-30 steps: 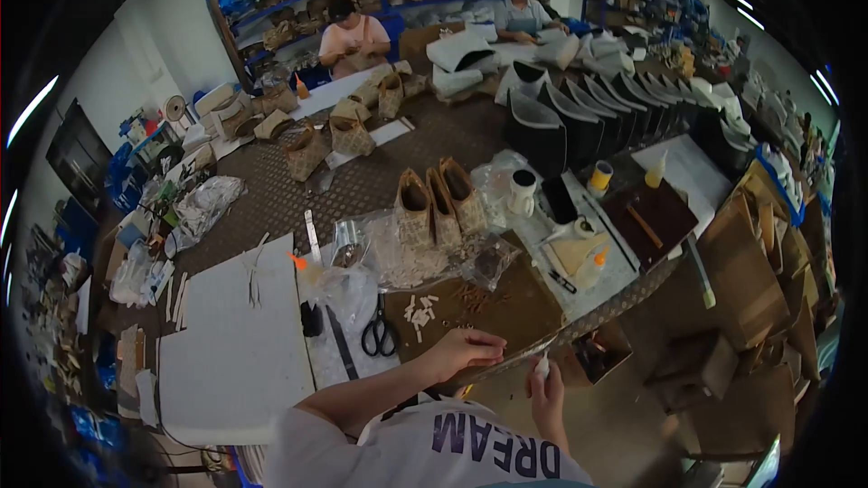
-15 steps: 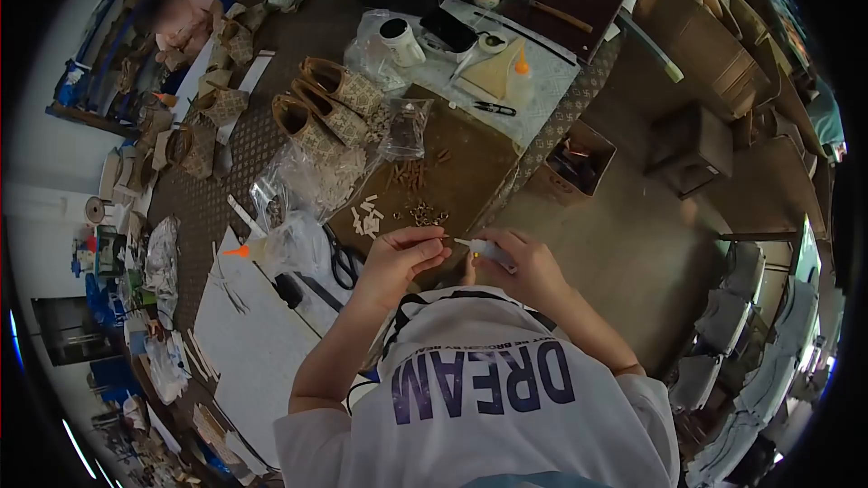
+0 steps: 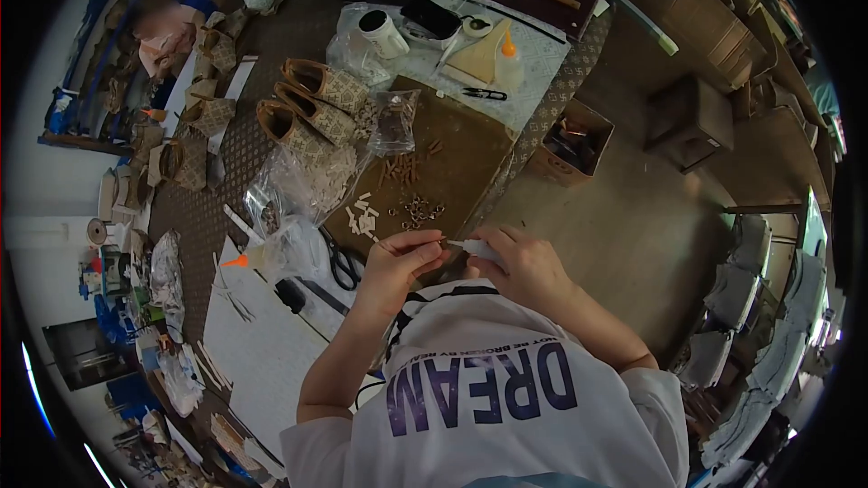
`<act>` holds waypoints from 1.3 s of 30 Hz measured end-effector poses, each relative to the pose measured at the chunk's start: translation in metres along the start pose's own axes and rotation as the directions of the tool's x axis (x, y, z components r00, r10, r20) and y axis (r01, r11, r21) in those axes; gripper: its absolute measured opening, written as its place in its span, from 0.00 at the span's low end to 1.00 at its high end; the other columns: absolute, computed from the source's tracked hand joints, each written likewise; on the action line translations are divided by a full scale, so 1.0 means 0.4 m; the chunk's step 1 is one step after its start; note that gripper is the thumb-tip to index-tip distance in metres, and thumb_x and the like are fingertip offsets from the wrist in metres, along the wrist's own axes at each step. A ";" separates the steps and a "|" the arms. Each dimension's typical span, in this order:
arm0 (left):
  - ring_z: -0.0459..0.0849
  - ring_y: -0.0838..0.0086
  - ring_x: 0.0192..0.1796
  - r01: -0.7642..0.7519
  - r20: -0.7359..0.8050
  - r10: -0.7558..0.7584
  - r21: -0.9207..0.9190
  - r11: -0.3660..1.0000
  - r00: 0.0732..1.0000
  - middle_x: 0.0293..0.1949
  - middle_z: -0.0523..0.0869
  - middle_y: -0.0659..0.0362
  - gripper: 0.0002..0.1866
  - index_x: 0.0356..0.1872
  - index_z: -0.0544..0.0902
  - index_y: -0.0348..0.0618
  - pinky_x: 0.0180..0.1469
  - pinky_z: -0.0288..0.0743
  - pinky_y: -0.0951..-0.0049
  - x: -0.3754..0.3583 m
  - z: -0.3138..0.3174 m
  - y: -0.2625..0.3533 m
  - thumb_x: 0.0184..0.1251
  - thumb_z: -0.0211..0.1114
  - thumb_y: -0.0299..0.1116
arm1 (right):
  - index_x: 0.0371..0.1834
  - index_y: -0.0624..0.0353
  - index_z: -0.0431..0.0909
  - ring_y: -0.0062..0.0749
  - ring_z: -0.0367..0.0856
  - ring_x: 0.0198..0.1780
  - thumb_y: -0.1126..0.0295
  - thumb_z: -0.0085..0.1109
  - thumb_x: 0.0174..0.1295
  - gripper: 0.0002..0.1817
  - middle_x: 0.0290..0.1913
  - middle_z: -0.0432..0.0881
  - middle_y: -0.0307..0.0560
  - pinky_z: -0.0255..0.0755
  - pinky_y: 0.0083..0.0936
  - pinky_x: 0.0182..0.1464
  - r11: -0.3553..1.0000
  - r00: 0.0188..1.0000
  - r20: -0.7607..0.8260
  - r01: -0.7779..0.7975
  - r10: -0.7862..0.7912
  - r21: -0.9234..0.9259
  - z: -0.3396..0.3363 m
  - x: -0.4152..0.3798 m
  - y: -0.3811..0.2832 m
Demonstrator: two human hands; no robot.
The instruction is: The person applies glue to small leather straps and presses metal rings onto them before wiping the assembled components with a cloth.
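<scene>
My left hand [image 3: 402, 264] is closed in a pinch at the table's near edge, a small brown piece between thumb and fingers. My right hand [image 3: 532, 269] wraps round a small white glue bottle [image 3: 482, 251]. Its thin nozzle points left, the tip right at the brown piece. Just beyond my hands lie a pile of small metal rings [image 3: 418, 211], several short white strips [image 3: 363, 215] and a heap of little brown strips [image 3: 407, 166], all on a brown board [image 3: 466, 154].
Black-handled scissors [image 3: 343, 267] lie left of my left hand. Patterned shoes [image 3: 312, 104] and plastic bags stand farther back. An orange-tipped bottle [image 3: 509, 63] and thread snips [image 3: 485, 93] rest on the far sheet. An open carton [image 3: 571, 143] stands right. Another person [image 3: 167, 36] sits far left.
The view has shifted slightly, so the table's things sit a little lefter and higher. My right hand has turned a little, its back now showing more. Both hands keep their holds.
</scene>
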State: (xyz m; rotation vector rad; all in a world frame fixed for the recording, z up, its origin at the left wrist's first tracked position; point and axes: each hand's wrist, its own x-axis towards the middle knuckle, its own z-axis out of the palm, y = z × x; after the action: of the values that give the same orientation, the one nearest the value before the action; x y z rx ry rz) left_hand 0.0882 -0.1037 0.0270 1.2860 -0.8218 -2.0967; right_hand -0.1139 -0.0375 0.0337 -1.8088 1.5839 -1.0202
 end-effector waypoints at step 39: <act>0.85 0.72 0.36 0.108 -0.002 -0.108 0.029 0.994 0.994 0.36 0.84 0.58 0.10 0.42 0.81 0.37 0.42 0.79 0.77 0.032 -0.004 -0.014 0.59 0.64 0.22 | 0.49 0.62 0.74 0.18 0.73 0.36 0.62 0.60 0.62 0.17 0.35 0.78 0.38 0.68 0.18 0.40 0.704 0.910 0.028 -0.339 0.413 0.624 0.026 -0.054 0.115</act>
State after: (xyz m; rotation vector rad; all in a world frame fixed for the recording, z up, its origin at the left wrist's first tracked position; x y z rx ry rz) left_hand 0.0839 -0.1095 0.0147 1.3742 -0.8009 -2.1761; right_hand -0.1331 -0.0254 -0.0132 -0.9405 1.3713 -1.2629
